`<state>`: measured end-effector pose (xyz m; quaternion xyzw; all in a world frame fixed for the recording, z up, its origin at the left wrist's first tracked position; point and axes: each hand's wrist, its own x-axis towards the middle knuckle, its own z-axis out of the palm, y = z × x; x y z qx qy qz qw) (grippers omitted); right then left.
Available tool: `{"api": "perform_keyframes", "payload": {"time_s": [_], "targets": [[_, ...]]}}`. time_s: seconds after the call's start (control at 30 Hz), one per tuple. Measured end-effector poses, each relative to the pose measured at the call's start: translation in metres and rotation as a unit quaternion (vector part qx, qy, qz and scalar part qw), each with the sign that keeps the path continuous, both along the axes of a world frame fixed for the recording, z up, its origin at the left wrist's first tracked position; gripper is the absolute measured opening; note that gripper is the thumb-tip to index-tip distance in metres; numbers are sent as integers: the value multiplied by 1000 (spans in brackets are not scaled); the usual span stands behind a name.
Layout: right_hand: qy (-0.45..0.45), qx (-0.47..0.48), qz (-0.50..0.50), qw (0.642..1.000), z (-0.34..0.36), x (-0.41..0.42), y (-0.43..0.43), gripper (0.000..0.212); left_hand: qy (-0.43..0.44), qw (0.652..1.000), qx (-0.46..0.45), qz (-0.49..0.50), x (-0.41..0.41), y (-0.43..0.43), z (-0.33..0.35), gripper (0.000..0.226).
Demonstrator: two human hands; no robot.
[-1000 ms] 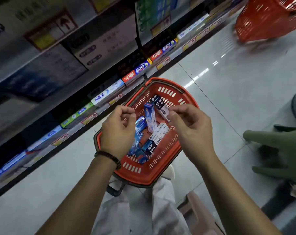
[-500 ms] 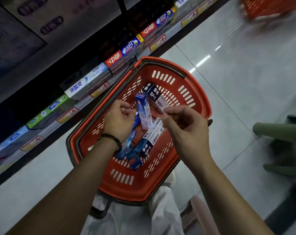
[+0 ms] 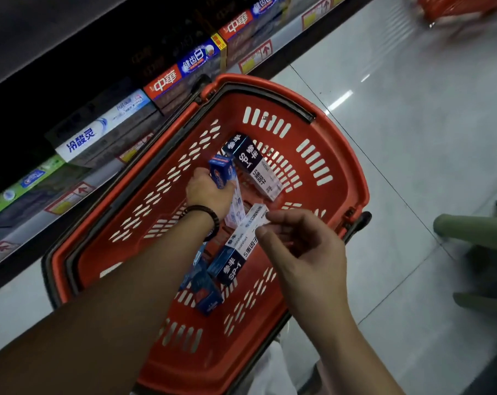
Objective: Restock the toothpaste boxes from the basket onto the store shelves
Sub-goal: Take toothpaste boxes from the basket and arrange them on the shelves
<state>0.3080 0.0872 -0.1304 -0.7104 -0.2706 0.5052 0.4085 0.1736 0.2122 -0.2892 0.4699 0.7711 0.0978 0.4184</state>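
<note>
A red plastic basket (image 3: 344, 155) sits on the floor below me with several toothpaste boxes in it. My left hand (image 3: 208, 193) reaches into the basket and grips a blue toothpaste box (image 3: 221, 170) that stands upright. My right hand (image 3: 301, 252) is lower right, its thumb and forefinger pinching the white end of a dark blue and white SP-1 box (image 3: 237, 252) that lies slanted in the basket. A second SP-1 box (image 3: 253, 163) leans against the far wall. More blue boxes (image 3: 207, 293) lie under my left forearm.
Store shelves (image 3: 70, 201) run along the left, stocked with a white and blue box (image 3: 104, 128), a red box (image 3: 163, 84) and green boxes (image 3: 27, 181). Another red basket (image 3: 464, 8) stands at the top right. A green stool (image 3: 475, 232) is on the right, on a pale tiled floor.
The view has moved closer to the basket. My left hand went from hovering to gripping the upright blue box. My right hand came down onto the white end of the SP-1 box.
</note>
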Motion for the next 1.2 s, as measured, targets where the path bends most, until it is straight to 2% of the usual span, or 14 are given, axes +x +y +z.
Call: {"api": "perform_keyframes", "payload": {"time_s": [0.23,0.4,0.57,1.0,1.2], "targets": [[16,-37,-11,999,-11,-2,-19,20,3,997,-34,65,15,6,-28,66],[27,-56,-25,998,-16,-5,-28,21,-3,995,-32,94,19,4,-33,47],[39,-70,-11,997,-11,-9,-28,21,-25,994,-31,103,18,-4,-25,41],[47,-83,-24,995,22,-22,-26,17,-74,991,103,46,-17,-22,27,37],[44,-70,-33,996,46,-40,-20,17,-84,990,114,8,-32,-28,72,37]]}}
